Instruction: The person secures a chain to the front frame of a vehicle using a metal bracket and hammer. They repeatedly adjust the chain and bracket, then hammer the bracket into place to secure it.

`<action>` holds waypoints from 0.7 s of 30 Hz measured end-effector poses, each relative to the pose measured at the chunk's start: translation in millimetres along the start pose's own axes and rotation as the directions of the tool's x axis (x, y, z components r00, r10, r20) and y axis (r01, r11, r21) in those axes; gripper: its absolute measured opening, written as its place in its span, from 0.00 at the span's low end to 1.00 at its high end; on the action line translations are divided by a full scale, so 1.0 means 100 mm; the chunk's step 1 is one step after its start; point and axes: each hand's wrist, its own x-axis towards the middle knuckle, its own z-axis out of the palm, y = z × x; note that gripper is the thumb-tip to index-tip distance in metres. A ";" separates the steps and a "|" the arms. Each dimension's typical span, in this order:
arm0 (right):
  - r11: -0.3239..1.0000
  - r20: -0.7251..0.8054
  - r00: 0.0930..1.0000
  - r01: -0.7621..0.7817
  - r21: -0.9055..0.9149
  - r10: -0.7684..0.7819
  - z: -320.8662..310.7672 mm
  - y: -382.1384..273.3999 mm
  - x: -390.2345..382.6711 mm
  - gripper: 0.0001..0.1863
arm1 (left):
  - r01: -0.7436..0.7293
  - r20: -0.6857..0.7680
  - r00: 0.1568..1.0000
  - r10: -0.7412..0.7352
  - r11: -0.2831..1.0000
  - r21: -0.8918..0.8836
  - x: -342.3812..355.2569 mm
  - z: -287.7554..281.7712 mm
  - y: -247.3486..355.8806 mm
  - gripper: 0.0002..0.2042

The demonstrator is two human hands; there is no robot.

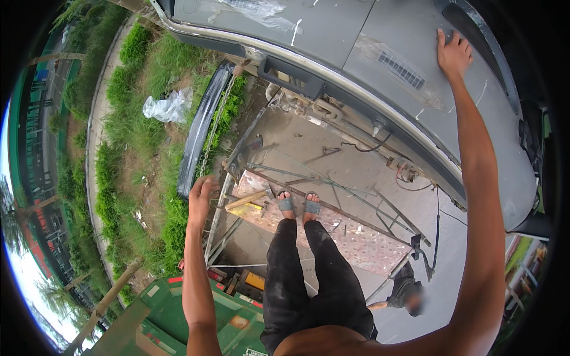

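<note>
My left hand (202,193) has its fingers curled round a hanging chain (216,120) at left, beside a long, dark, shiny curved piece (198,136). My right hand (453,54) lies with fingers spread on the grey vehicle panel (420,135) at upper right, near a dark recessed edge. Translucent film patches and white streaks mark the panel. A black trim piece and underside fittings run below it. My sandalled feet stand on a speckled, stained plank (364,247) on a metal scaffold, with a wooden stick (246,199) and a small yellow tool near them.
A co-worker (404,296) is on the pavement below at lower right. Thin scaffold bars (335,178) cross beneath me. At left are grass, bushes, a white plastic bundle (167,107), a curb and poles. A green metal vehicle body (160,314) is below at lower left.
</note>
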 end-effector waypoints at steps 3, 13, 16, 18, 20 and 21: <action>0.999 -0.050 0.998 -0.022 0.043 0.024 0.13 0.02 -0.08 0.38 | -0.088 0.035 0.995 0.094 0.984 -0.156 1.28 0.06 0.72 0.21; 0.999 -0.086 0.996 0.037 0.025 -0.035 0.19 0.13 -0.04 0.34 | 0.103 -0.370 0.909 -0.190 0.965 -0.241 4.38 0.45 2.68 0.38; 0.998 -0.074 0.996 0.046 0.030 -0.044 0.14 0.09 -0.02 0.32 | 0.150 -0.366 0.878 -0.308 0.904 -0.401 4.72 0.29 2.77 0.37; 0.998 -0.062 0.997 0.049 0.026 -0.047 0.13 0.11 -0.04 0.32 | 0.155 -0.387 0.848 -0.362 0.868 -0.471 5.03 0.20 2.65 0.38; 0.998 -0.056 0.997 0.047 0.028 -0.045 0.09 0.14 -0.08 0.31 | 0.145 -0.429 0.804 -0.412 0.835 -0.530 4.99 0.40 2.72 0.39; 0.997 -0.067 0.996 0.061 0.041 -0.058 0.08 0.14 -0.06 0.31 | 0.138 -0.526 0.699 -0.485 0.813 -0.566 5.15 0.36 2.65 0.36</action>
